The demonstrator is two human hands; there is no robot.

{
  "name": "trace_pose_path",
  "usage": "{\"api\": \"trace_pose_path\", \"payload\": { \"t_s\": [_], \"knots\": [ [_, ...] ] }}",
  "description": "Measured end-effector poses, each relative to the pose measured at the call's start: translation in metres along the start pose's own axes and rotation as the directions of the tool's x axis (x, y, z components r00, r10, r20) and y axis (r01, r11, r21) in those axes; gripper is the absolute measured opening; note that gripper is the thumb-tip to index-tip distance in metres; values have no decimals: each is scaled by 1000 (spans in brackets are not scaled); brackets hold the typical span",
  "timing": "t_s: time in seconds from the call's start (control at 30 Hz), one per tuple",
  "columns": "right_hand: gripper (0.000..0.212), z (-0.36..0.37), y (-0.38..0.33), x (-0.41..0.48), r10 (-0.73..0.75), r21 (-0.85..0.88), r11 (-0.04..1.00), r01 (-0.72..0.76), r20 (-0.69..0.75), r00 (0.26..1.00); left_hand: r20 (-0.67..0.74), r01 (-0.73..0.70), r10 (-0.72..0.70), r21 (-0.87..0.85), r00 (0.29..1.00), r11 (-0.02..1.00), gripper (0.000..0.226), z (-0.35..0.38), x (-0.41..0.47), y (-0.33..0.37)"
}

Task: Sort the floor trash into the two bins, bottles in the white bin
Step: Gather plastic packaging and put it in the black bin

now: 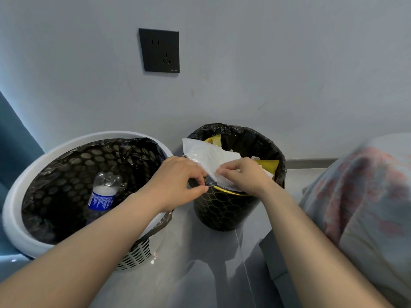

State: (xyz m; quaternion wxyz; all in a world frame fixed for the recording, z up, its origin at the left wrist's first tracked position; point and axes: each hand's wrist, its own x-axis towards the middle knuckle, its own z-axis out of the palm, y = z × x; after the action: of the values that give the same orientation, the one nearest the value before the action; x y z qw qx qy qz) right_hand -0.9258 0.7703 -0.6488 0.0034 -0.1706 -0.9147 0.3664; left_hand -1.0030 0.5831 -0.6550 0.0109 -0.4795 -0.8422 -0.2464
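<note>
A white perforated bin (15, 196) with a black liner stands at the left; a clear plastic bottle (102, 192) with a blue label lies inside it. To its right stands a black bin (222, 210) with a gold pattern and a black liner, holding yellow wrappers (268, 164). A white crumpled wrapper (206, 155) rests over the black bin's near rim. My left hand (178, 181) pinches the liner edge at that rim. My right hand (242, 174) grips the white wrapper over the bin's mouth.
A grey wall with a black power socket (159, 50) rises behind both bins. A bed with a pink-patterned quilt (364, 201) fills the right side. A blue curtain (13, 138) hangs at the far left. The floor in front is grey and glossy.
</note>
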Motion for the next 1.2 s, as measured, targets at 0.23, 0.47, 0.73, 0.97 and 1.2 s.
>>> {"api": "trace_pose_path", "payload": {
  "t_s": [0.23, 0.47, 0.73, 0.97, 1.2],
  "knots": [
    [56, 7, 0, 16, 333, -336, 905, -262, 176, 926, -1, 15, -15, -11, 1000, 1000, 22, 4, 0, -4],
    [42, -32, -3, -22, 191, -301, 941, -152, 105, 976, -11, 23, -23, -20, 1000, 1000, 8, 5, 5, -2],
    [11, -36, -15, -44, 94, -240, 968, -72, 79, 992, -21, 99, -102, -100, 995, 990, 22, 0, 0, -3],
    [21, -30, -10, -85, 86, -505, 861, -55, 38, 996, 208, 2, -41, 181, 977, 983, 6, -25, -2, 7],
    [22, -42, -36, -93, 84, -443, 890, -106, -70, 994, 314, -63, -16, 241, 949, 969, 23, -42, -10, 24]
  ]
}}
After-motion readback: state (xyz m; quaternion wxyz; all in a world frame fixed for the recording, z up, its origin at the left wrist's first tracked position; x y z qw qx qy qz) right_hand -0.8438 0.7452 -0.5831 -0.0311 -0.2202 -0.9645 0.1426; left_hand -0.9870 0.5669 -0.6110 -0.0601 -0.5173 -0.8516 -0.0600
